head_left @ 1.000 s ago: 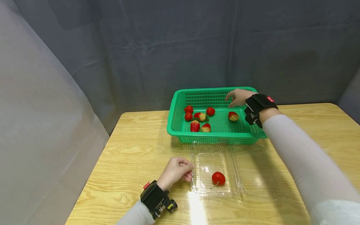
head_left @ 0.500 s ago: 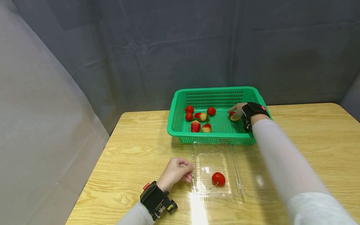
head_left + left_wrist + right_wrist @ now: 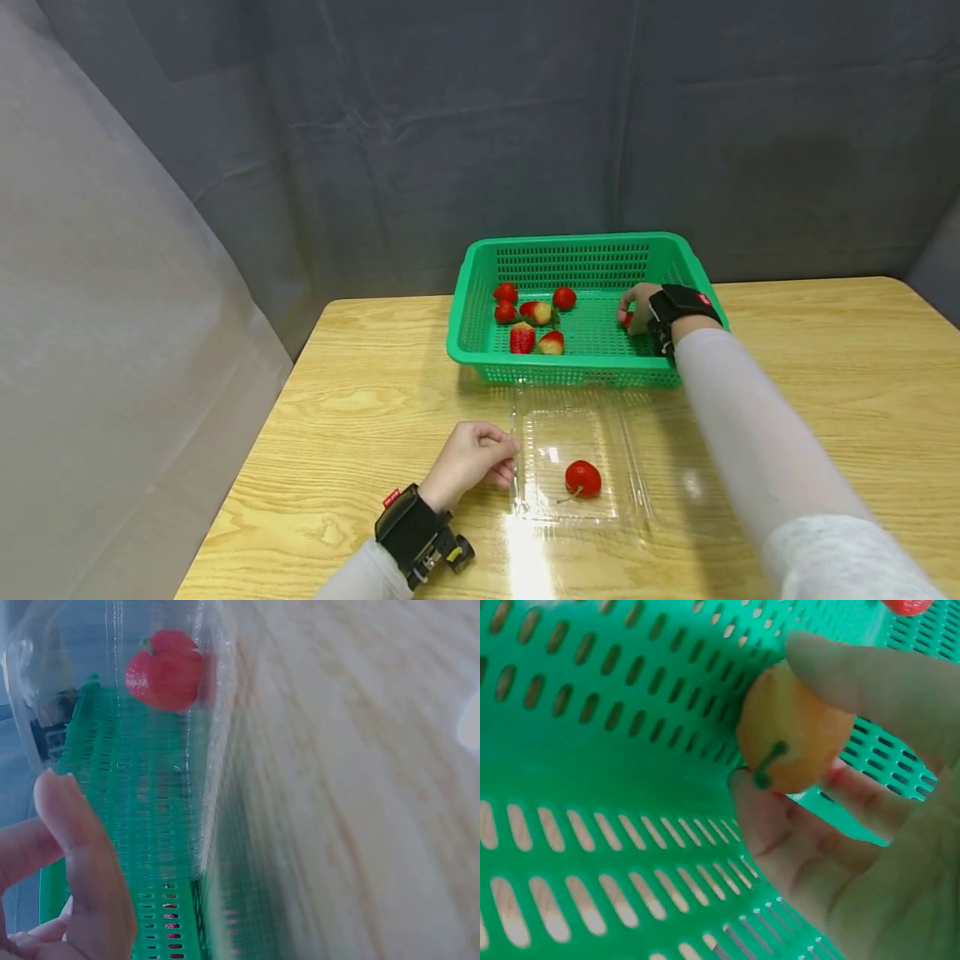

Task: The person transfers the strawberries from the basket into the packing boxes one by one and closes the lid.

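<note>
In the green plastic basket (image 3: 585,360), my right hand (image 3: 640,305) pinches a strawberry (image 3: 795,731) between thumb and fingers. Its pale yellow end and short green stem show in the right wrist view, near the basket wall. My left hand (image 3: 467,460) has curled fingers at the left rim of a clear plastic container (image 3: 555,429), thumb and forefinger pinching that edge. Inside this container lies one red strawberry (image 3: 583,477) with a thin stem; it also shows through the clear wall in the left wrist view.
Several strawberries (image 3: 522,337) lie grouped in the basket's left half. The basket stands directly behind the clear container on a wooden table (image 3: 360,400). Grey cloth (image 3: 420,150) hangs behind the table, and a pale cloth (image 3: 112,333) slopes along the left.
My right hand has come down from above the basket's right side and taken hold of the strawberry there, drawing slightly toward me. My left hand and the container have stayed in place.
</note>
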`<state>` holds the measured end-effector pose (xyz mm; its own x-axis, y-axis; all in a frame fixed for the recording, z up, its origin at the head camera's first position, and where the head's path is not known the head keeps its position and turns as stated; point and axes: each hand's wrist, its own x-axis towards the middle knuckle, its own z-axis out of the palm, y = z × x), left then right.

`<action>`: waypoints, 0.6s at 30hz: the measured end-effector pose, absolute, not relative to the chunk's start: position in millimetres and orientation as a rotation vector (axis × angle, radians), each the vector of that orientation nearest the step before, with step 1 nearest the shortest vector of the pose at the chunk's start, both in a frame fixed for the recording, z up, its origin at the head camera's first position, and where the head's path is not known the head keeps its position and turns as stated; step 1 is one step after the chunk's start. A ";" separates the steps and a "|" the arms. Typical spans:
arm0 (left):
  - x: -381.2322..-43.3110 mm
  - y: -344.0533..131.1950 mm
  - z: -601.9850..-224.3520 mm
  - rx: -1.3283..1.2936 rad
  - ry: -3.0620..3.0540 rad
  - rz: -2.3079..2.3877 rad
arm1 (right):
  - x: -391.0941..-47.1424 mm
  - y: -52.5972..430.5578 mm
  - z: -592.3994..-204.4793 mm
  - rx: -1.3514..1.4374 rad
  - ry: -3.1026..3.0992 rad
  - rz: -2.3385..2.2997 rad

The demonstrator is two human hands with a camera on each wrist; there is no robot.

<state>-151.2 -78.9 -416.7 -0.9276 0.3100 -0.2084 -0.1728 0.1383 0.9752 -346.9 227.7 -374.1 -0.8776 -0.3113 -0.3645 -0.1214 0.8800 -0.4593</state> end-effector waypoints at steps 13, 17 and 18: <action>-148.7 -77.4 -413.8 0.139 2.054 1.833 | -321.4 231.5 -306.1 -0.922 2.685 -0.721; -149.4 -78.0 -414.3 0.140 2.067 1.831 | -289.7 220.2 -280.2 -1.088 2.747 -0.751; -149.7 -78.0 -414.1 0.140 2.072 1.831 | -281.5 216.6 -275.3 -1.137 2.748 -0.752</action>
<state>-149.7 -78.0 -414.1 -0.9263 0.3141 -0.2082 -0.1681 0.1501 0.9743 -281.5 216.6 -275.3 -0.7229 -0.6813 0.1148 -0.6448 0.6057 -0.4662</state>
